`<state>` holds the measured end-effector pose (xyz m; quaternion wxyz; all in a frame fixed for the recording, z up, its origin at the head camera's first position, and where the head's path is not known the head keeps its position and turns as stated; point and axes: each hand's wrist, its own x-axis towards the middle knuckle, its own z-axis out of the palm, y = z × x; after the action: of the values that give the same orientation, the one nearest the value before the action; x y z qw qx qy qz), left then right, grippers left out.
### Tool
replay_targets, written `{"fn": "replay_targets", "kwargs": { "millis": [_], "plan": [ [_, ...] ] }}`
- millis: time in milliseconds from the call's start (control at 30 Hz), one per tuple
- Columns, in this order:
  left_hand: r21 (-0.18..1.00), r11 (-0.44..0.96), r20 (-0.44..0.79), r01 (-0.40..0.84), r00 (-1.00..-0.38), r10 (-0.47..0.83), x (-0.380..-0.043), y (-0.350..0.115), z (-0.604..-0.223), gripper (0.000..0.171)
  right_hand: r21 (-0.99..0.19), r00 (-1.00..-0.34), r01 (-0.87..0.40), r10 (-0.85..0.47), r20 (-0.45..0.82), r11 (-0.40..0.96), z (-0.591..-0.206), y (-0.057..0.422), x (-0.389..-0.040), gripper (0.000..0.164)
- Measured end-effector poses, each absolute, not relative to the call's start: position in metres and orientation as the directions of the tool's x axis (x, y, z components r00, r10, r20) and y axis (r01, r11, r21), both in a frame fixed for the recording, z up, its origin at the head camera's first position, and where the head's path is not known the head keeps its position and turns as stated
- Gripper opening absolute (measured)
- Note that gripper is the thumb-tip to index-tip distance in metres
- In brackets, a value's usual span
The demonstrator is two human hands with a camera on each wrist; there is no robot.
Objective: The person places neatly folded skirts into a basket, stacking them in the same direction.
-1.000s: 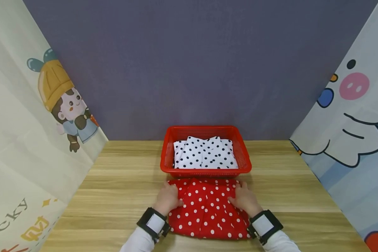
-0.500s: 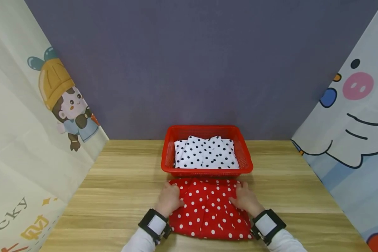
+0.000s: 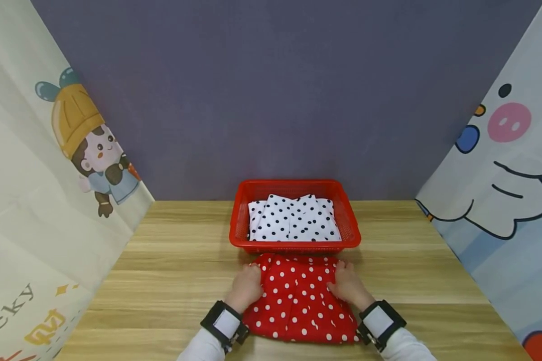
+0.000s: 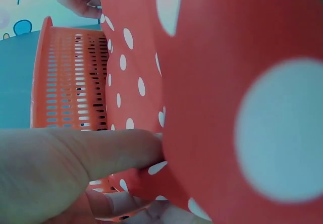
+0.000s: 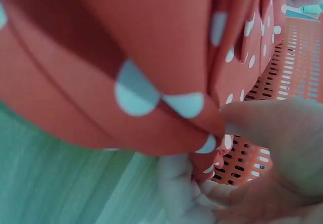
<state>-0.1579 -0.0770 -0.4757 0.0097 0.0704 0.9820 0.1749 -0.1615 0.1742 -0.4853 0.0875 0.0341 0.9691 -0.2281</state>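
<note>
A folded red cloth with white dots (image 3: 298,301) lies in front of the basket, its far edge close to the basket's near wall. My left hand (image 3: 246,287) grips its left side near the far corner; in the left wrist view the thumb (image 4: 121,151) presses on top with fingers below. At the right side my right hand (image 3: 350,286) pinches the edge between thumb (image 5: 252,120) and fingers, the other fingertips tucked under it. Inside the red plastic basket (image 3: 295,245) rests a folded white cloth with black dots (image 3: 293,219).
The basket stands on a wooden tabletop (image 3: 176,281), close to the grey-blue back panel (image 3: 280,100). Printed curtains hang at both sides, the left curtain (image 3: 18,175) with a cartoon child and the right curtain (image 3: 537,210) with a pig-nosed figure.
My left hand has shifted slightly right, drawing in the red cloth's far left corner, which looks narrower now. The right hand stays at its edge. The basket and white cloth have not moved.
</note>
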Motion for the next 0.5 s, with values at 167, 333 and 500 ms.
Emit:
{"fn": "replay_targets", "kwargs": {
  "millis": [167,333,500],
  "plan": [
    [0.412,0.904,-0.027,0.117,-0.990,0.141,-0.161,-0.082,-0.480,0.030,-0.515,-0.975,0.114,-0.004,-0.222,0.849,-0.484,0.175,-0.160,0.055],
    [0.500,0.861,-0.040,0.098,-0.990,0.136,-0.164,-0.090,-0.484,0.030,-0.578,-0.971,0.082,-0.065,-0.228,0.812,-0.486,0.181,-0.159,0.060],
    [0.532,0.837,-0.018,0.125,-0.987,0.158,-0.163,-0.095,-0.486,0.027,-0.637,-0.966,0.100,-0.078,-0.245,0.764,-0.488,0.185,-0.158,0.060]
  ]
}}
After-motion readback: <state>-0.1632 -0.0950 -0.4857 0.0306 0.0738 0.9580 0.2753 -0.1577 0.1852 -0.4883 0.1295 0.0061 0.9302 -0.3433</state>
